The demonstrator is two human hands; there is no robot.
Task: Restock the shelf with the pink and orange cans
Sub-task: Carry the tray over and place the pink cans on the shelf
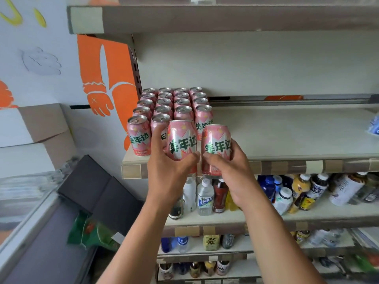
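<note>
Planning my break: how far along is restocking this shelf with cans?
Done: a block of pink metal cans stands four wide at the left end of the beige shelf. In hand: the left hand grips another pink can, the right hand a second pink can, not yet set down. Left: the shelf right of the block holds no cans, and no orange ones show.

The left hand (170,173) grips an upright pink and orange aluminium can (181,140) at the near edge of the beige metal shelf (287,132). The right hand (232,173) grips a second pink can (216,146) just beside it on the right. Behind them, rows of matching cans (174,103) fill the shelf's far left corner. Plastic drink bottles (205,198) stand on the lower shelf (266,219).
</note>
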